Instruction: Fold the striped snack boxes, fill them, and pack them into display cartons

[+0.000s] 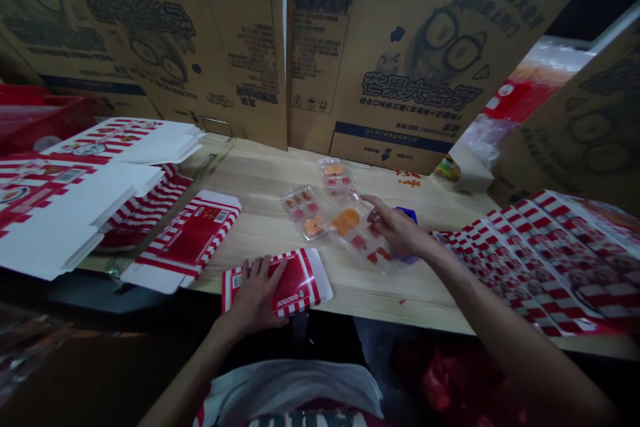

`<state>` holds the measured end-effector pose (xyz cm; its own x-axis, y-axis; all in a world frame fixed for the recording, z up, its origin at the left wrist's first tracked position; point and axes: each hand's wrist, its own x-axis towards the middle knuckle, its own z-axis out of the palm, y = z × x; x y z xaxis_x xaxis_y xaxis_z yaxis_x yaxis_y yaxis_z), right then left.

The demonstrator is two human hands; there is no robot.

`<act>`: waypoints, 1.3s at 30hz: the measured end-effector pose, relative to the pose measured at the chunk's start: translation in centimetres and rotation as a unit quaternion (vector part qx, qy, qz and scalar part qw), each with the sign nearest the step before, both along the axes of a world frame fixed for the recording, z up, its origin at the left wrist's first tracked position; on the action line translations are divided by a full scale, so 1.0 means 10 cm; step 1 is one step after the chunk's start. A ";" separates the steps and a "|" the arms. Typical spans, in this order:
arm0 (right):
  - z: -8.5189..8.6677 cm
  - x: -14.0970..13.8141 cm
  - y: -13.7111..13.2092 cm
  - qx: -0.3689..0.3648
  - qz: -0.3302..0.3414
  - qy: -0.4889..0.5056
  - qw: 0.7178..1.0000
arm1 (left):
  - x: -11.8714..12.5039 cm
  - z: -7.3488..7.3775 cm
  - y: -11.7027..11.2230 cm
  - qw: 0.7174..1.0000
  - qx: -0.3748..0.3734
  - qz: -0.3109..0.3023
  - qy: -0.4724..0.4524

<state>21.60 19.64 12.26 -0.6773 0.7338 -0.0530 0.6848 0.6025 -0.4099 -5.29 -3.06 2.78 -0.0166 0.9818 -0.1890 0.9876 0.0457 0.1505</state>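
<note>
My left hand (257, 297) lies over a flat red-and-white striped carton (300, 280) at the table's front edge, fingers on its top face and the thumb side at its near edge. My right hand (395, 227) is at a clear plastic candy tray (357, 240), fingers closed at its right edge; the exact contact is partly hidden. Orange and red gummies show through that tray. Two similar trays, one to the left (304, 212) and one farther back (337, 175), lie close by. Partly behind my right hand is a blue object (407, 215) whose kind I cannot make out.
Another striped carton (195, 237) lies left, beside stacked flat cartons (75, 213) and a red bin (45, 120). Large cardboard boxes (380, 60) wall off the back. At right stands a checkered red-and-white printed stack (545, 260). Small orange bits (409, 179) lie on the wood.
</note>
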 end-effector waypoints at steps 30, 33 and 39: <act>-1.12 -0.29 -0.71 -0.056 0.088 0.132 0.986 | 0.03 -0.12 0.09 0.999 -0.003 -0.038 -0.029; -1.19 0.13 -0.68 -0.029 -0.104 0.227 0.968 | 0.01 -0.13 0.09 0.998 -0.011 -0.041 -0.037; -1.29 0.59 -0.84 -0.101 -0.267 0.211 0.935 | -0.01 -0.15 0.09 0.998 -0.013 -0.044 -0.043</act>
<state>27.54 11.24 -0.64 -0.2087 0.9772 -0.0379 0.6174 0.1016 -0.7801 -5.39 -2.14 1.28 0.0863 0.9735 -0.2116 0.9714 -0.0350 0.2348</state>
